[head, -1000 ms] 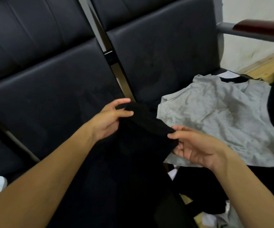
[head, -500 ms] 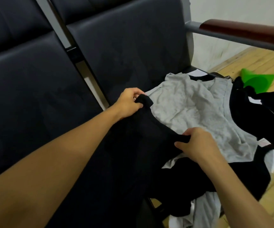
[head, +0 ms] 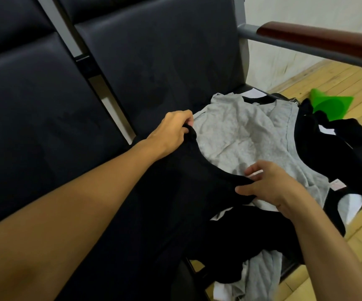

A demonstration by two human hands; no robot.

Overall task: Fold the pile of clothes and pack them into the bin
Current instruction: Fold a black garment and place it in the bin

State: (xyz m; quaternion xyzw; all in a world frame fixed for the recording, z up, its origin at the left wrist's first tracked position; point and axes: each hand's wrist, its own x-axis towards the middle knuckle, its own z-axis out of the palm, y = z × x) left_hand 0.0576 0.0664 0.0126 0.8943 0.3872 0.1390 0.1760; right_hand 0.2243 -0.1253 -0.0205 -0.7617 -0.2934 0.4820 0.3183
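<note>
- Head view: a black garment is held up by its top edge over the near seat, with the rest of the pile of clothes heaped just to the right on the chair.
- The far corner of that edge is gripped by the left hand, fingers curled round the bunched cloth.
- The near corner is pinched between thumb and loosely spread fingers of the right hand, right on top of a gray shirt.
- For a clean fold, the edge should probably be pulled taut and level between both corners before anything gets laid flat, otherwise a crooked crease is likely.
- No bin can be seen anywhere, so packing looks far off.
- Something green sits on the floor far right; what it is can't be made out.
- The black fabric's lower part is lost against the dark seats, so its shape can't be judged.
</note>
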